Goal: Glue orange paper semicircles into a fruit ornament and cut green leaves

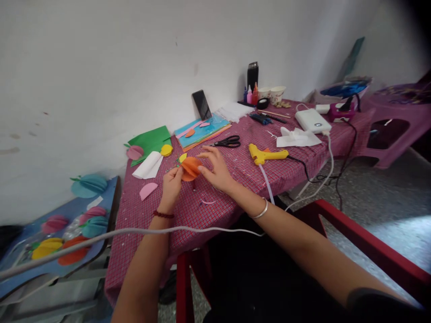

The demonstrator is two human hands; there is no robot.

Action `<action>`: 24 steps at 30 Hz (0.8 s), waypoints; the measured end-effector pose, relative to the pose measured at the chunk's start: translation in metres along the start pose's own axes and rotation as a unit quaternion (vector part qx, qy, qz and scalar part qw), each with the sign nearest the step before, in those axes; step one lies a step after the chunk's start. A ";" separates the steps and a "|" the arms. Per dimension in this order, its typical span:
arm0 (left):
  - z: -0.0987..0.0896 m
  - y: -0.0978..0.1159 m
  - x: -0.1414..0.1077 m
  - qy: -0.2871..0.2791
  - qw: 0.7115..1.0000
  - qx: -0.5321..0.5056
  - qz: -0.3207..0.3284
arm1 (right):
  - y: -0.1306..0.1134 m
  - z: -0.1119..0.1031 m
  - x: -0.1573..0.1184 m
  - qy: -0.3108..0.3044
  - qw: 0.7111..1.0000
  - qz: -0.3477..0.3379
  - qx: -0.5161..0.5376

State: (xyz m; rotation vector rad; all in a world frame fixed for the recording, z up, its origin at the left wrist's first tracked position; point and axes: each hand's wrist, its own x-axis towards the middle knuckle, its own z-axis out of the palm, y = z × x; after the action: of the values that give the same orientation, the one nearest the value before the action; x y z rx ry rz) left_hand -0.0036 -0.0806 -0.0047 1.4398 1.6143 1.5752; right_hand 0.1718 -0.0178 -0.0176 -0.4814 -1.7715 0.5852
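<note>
An orange folded-paper fruit (191, 169) with fanned layers is held above the checked tablecloth. My left hand (172, 183) pinches its left edge between thumb and fingers. At its right side is my right hand (216, 169), fingers spread, the thumb and fingertips at the paper's edge. Just behind the fruit shows a small yellow paper piece (182, 158). A pink paper half-circle (148, 191) lies left of my left hand. Black-handled scissors (229, 142) rest beyond my right hand, and a yellow glue gun (267, 154) lies to its right.
Green paper (151, 142), a paper stack (202, 130) and a phone (201, 104) line the wall side. A white power bank (313, 121) sits right; its white cable (188, 229) crosses in front of me. Finished paper fruits (89, 185) lie on a blue board (63, 204) at left.
</note>
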 end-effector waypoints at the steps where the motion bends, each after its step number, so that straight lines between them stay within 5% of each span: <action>1: 0.000 -0.001 0.000 0.004 1.000 0.001 -0.002 | -0.002 -0.001 0.000 0.009 1.000 -0.016 0.000; 5: -0.002 -0.006 0.001 0.016 1.000 0.007 -0.006 | -0.005 -0.002 -0.002 -0.003 0.999 -0.053 0.015; 11: -0.003 -0.005 0.001 0.016 1.000 0.005 -0.004 | 0.002 0.009 -0.004 -0.128 0.991 -0.003 0.047; 24: -0.007 -0.019 0.006 -0.037 0.999 -0.027 0.005 | 0.002 0.010 0.000 -0.100 0.973 0.101 0.181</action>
State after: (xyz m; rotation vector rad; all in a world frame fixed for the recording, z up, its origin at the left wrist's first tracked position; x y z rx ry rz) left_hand -0.0182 -0.0744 -0.0183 1.4616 1.5125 1.5401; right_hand 0.1625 -0.0180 -0.0211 -0.3579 -1.7619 1.1108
